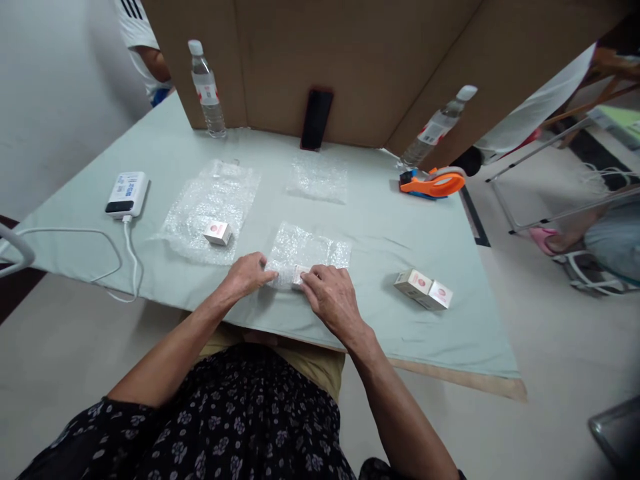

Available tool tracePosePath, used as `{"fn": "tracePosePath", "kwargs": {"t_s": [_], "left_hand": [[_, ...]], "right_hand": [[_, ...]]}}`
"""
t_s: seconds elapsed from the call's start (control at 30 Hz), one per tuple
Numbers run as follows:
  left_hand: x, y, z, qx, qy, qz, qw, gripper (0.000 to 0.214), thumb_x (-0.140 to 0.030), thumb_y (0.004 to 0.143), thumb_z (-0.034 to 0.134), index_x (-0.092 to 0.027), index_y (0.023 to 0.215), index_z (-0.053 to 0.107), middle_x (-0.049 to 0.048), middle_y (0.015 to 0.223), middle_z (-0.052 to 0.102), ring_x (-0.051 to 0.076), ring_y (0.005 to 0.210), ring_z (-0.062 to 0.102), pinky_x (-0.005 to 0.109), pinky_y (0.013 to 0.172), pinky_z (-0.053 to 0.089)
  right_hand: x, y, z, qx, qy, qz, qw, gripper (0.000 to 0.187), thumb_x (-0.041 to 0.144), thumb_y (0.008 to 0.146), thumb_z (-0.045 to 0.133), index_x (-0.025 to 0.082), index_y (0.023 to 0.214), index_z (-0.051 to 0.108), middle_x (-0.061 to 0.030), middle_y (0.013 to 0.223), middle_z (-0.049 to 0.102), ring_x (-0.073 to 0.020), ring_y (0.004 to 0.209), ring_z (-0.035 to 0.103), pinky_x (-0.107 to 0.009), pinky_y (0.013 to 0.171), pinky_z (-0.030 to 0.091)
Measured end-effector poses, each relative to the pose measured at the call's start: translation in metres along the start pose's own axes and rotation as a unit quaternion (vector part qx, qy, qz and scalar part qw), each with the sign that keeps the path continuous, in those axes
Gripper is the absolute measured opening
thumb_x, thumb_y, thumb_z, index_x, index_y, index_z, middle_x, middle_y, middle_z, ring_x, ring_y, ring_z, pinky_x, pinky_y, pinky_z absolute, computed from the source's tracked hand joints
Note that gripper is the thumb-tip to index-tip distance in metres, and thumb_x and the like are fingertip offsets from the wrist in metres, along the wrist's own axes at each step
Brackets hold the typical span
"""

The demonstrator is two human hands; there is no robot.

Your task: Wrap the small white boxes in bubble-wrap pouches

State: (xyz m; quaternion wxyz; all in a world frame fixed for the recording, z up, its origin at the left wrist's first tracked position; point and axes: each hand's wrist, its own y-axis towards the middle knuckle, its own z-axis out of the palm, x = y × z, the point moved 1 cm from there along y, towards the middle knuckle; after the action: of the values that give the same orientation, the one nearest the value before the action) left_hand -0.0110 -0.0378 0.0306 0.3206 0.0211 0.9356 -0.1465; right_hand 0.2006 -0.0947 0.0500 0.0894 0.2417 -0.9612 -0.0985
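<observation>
A sheet of bubble wrap (pixel 310 248) lies flat before me, with a small white box (pixel 297 275) on its near edge. My right hand (pixel 330 293) is closed over that box and partly hides it. At the sheet's near left corner, my left hand (pixel 250 273) pinches the bubble wrap between thumb and fingers. Another small box (pixel 217 233) rests on larger bubble wrap sheets (pixel 205 200) to the left. Two more boxes (pixel 423 289) sit side by side on the right. A further piece of bubble wrap (pixel 319 179) lies farther back.
An orange tape dispenser (pixel 433 183) stands at the back right, near a water bottle (pixel 440 127). Another bottle (pixel 207 93) and a phone (pixel 317 119) stand against the cardboard screen (pixel 350 60). At left is a white power bank (pixel 129 193) with its cable (pixel 131 257).
</observation>
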Motion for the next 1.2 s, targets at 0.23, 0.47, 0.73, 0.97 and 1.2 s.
{"fn": "tracePosePath", "kwargs": {"t_s": [0.23,0.47,0.73,0.97,1.2], "left_hand": [[-0.02,-0.004,0.006,-0.045,0.018,0.021,0.999,0.015,-0.025,0.07,0.059,-0.02,0.059,0.051,-0.0012,0.061,0.054,0.015,0.061,0.048,0.027,0.059,0.034],[-0.041,-0.003,0.025,0.04,-0.3,-0.048,0.952,0.013,-0.02,0.067,0.059,-0.019,0.063,0.047,-0.0053,0.054,0.048,0.01,0.051,0.05,0.021,0.048,0.041],[-0.048,-0.012,0.003,0.167,-0.334,0.008,0.928,0.02,-0.012,0.067,0.052,-0.014,0.081,0.067,-0.0002,0.07,0.063,0.01,0.063,0.058,0.026,0.067,0.053],[-0.044,-0.014,0.011,0.056,-0.079,0.224,0.97,0.021,-0.015,0.081,0.051,-0.018,0.089,0.071,0.0043,0.086,0.068,0.018,0.084,0.062,0.034,0.083,0.053],[-0.05,-0.024,0.022,-0.033,0.073,0.34,0.937,0.013,-0.011,0.085,0.054,-0.017,0.092,0.063,0.0095,0.102,0.065,0.023,0.101,0.059,0.039,0.092,0.052]], "right_hand": [[0.002,0.007,-0.005,0.038,-0.04,-0.023,0.998,0.012,0.022,0.099,0.05,0.022,0.1,0.063,-0.006,0.089,0.066,-0.0199,0.077,0.051,-0.036,0.072,0.027],[0.001,0.009,-0.006,0.052,-0.055,-0.052,0.996,0.017,0.023,0.1,0.049,0.021,0.095,0.065,-0.0055,0.087,0.065,-0.0199,0.078,0.05,-0.038,0.072,0.026],[-0.005,0.005,-0.012,0.064,0.005,-0.051,0.997,0.016,0.018,0.096,0.052,0.023,0.105,0.064,-0.0064,0.096,0.068,-0.0224,0.085,0.053,-0.038,0.073,0.028],[-0.008,0.006,-0.008,0.056,0.039,-0.026,0.997,0.008,0.02,0.095,0.055,0.021,0.097,0.062,-0.0063,0.096,0.069,-0.0228,0.088,0.056,-0.037,0.076,0.031],[-0.026,-0.033,-0.016,-0.117,0.181,0.146,0.966,0.017,0.035,0.093,0.058,0.022,0.099,0.067,-0.0083,0.106,0.071,-0.0235,0.095,0.063,-0.039,0.084,0.044]]}}
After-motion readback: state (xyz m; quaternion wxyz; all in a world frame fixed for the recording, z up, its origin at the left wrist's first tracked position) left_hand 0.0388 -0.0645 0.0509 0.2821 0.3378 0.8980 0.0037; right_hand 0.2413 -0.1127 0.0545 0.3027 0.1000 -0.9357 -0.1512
